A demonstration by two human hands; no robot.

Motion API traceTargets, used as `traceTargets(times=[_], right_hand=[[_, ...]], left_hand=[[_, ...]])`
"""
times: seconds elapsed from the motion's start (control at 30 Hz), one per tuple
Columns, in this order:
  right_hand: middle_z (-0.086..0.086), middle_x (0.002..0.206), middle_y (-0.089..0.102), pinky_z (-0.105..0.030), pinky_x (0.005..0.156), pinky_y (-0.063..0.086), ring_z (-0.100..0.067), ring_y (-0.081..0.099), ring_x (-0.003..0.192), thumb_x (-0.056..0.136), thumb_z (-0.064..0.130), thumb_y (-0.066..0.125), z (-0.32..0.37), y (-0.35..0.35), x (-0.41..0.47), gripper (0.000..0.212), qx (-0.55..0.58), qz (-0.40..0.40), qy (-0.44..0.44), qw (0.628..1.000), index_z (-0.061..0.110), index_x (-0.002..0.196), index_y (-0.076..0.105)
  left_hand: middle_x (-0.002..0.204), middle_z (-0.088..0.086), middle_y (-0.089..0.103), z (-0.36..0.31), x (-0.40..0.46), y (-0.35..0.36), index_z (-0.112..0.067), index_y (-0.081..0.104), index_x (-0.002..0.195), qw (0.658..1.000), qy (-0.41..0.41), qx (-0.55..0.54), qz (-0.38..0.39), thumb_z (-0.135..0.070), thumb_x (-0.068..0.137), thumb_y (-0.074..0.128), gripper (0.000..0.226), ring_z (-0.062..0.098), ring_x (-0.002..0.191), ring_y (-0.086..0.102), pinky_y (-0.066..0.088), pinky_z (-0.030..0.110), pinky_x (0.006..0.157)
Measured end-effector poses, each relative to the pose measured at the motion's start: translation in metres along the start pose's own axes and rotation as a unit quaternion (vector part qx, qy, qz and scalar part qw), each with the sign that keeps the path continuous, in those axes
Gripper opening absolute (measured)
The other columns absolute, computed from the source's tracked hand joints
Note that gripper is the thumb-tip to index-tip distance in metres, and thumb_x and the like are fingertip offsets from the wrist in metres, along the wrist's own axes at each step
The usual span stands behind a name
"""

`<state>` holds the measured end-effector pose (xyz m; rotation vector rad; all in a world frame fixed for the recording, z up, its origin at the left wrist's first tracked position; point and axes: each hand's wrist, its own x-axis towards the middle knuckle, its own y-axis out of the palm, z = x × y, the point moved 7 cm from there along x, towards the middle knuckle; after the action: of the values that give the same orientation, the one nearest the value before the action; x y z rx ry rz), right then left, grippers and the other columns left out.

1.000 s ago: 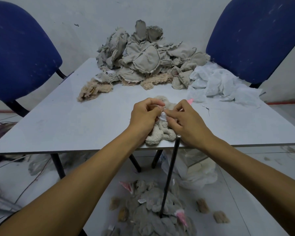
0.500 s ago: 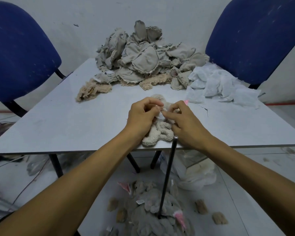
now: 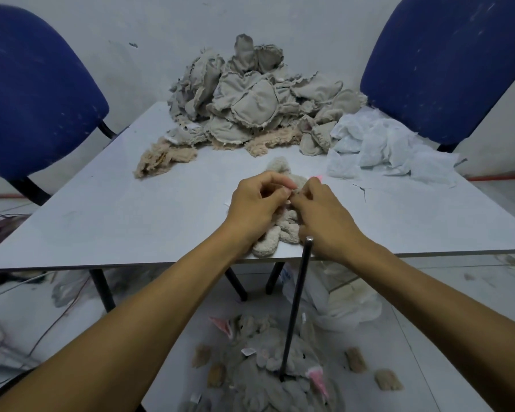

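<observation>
- Your left hand [image 3: 256,203] and right hand [image 3: 324,215] pinch the plush toy [image 3: 275,239] at centre frame, fingertips curled close.
- The fabric pile [image 3: 250,105] at upper centre suggests plenty is left; the floor heap [image 3: 268,379] at the bottom looks done.

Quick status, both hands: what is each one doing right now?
Left hand: fingers curled, pinching the beige plush toy.
Right hand: fingers curled, pinching the beige plush toy at the same spot.

Table [image 3: 101,227] w/ grey fabric pile [image 3: 250,105] at back, beige fluff [image 3: 161,159] L, white cloths [image 3: 384,147] R, plush toy [image 3: 266,245] front.
</observation>
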<state>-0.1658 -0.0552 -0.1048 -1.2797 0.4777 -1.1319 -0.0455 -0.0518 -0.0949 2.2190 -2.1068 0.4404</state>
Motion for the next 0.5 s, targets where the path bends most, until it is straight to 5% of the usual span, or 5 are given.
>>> traceTargets(times=[0.07,0.17,0.27,0.33,0.5], right_hand=[[0.0,0.115,0.056,-0.027,0.084,0.046,-0.014,0.051,0.103,0.086,-0.002,0.05,-0.005,-0.013,-0.004,0.044,0.113,-0.048,-0.002,0.992,0.019,0.121,0.066],[0.008,0.109,0.069,-0.006,0.081,0.041,0.0,0.06,0.097,0.081,-0.012,0.042,-0.014,-0.025,-0.011,0.058,0.253,-0.081,0.034,0.963,0.025,0.119,0.066],[0.012,0.102,0.059,-0.027,0.08,0.042,-0.017,0.048,0.1,0.089,0.002,0.048,0.002,-0.011,-0.007,0.049,0.111,0.01,0.002,0.994,0.033,0.125,0.06],[0.011,0.123,0.052,-0.034,0.084,0.042,-0.022,0.039,0.105,0.09,0.008,0.053,0.01,-0.006,-0.008,0.045,-0.014,0.03,-0.036,0.999,0.03,0.13,0.058],[-0.011,0.126,0.04,-0.038,0.086,0.046,-0.028,0.042,0.112,0.088,0.008,0.063,0.005,-0.01,-0.011,0.038,-0.004,-0.009,0.034,0.999,0.016,0.125,0.058]], left_hand=[[0.072,0.003,0.063,0.002,0.003,-0.006,-0.019,0.07,0.087,0.999,-0.006,0.006,-0.032,-0.002,0.094,0.061,0.02,0.015,0.062,0.056,0.049,0.032,0.06],[0.072,0.001,0.063,0.004,0.01,-0.012,-0.024,0.069,0.088,0.998,-0.001,0.029,-0.055,-0.01,0.094,0.064,0.016,0.017,0.062,0.053,0.047,0.038,0.061],[0.07,-0.004,0.065,0.002,0.008,-0.005,-0.029,0.069,0.087,0.998,0.016,0.049,-0.034,-0.009,0.094,0.063,0.022,0.011,0.064,0.057,0.047,0.032,0.062],[0.072,-0.006,0.067,0.001,0.007,-0.002,-0.033,0.07,0.084,0.997,0.028,0.066,-0.028,-0.009,0.093,0.062,0.027,0.009,0.067,0.059,0.047,0.028,0.064],[0.075,-0.008,0.067,-0.008,0.003,0.003,-0.028,0.07,0.088,0.986,0.084,0.146,-0.011,-0.011,0.092,0.064,0.019,0.001,0.069,0.059,0.045,0.015,0.064]])
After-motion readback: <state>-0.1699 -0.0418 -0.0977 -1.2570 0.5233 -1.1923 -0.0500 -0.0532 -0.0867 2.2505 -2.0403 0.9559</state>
